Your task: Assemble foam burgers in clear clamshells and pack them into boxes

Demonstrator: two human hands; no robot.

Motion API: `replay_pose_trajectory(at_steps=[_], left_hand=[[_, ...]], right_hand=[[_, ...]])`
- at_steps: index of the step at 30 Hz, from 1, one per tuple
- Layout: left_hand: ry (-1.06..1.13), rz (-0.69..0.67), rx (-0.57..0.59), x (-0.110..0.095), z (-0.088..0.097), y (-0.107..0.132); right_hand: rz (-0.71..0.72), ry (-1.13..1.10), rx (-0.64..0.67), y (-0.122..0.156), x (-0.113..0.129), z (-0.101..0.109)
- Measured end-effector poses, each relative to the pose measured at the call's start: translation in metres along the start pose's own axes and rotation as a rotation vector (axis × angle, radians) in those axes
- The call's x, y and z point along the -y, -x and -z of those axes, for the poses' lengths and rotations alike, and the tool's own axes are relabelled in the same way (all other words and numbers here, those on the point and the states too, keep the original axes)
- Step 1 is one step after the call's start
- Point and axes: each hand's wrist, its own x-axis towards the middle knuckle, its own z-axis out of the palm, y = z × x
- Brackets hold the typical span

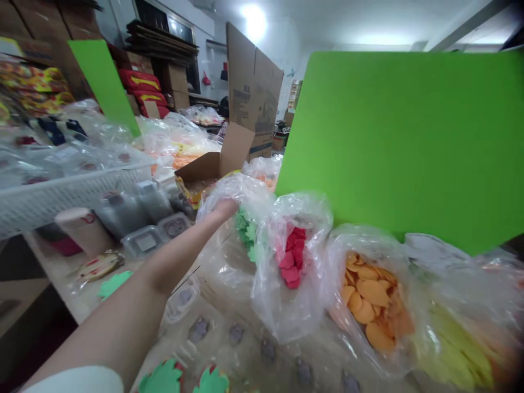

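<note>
My left hand (227, 207) reaches forward into the mouth of a clear plastic bag (229, 267) that holds green leaf-shaped pieces (246, 232). Plastic and the bag's contents hide my fingers, so whether they grip anything does not show. Right beside it stands a bag of red and pink pieces (292, 256). Farther right, another bag holds orange petal-shaped pieces (370, 295). Below my forearm, at the near edge, lie two green leaf-shaped pieces (210, 381) with red beneath them. My right hand is out of view.
A large green board (401, 142) rises behind the bags. An open carton (200, 174) and a white plastic basket (73, 191) stand at the left. Nearby are clear plastic boxes (143, 240) and a pale cylinder (84, 229). Yellow pieces (454, 344) lie under plastic at right.
</note>
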Motion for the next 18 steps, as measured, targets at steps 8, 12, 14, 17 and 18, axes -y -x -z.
replay_pose_trajectory(at_steps=[8, 12, 14, 17, 18], left_hand=[[-0.129, 0.145, -0.007, -0.011, -0.038, 0.077], [-0.175, 0.194, -0.018, -0.015, -0.053, 0.092], [-0.194, 0.214, -0.029, -0.011, -0.050, 0.094], [-0.230, 0.236, -0.043, -0.001, -0.039, 0.093], [-0.242, 0.243, -0.042, 0.002, -0.035, 0.092]], right_hand=[[0.014, -0.025, 0.005, -0.005, 0.003, 0.010], [0.025, -0.022, 0.047, -0.021, 0.004, 0.019], [0.062, -0.031, 0.066, -0.031, 0.007, 0.025], [0.102, -0.044, 0.047, -0.031, 0.011, 0.023], [0.110, -0.048, 0.032, -0.024, 0.012, 0.019]])
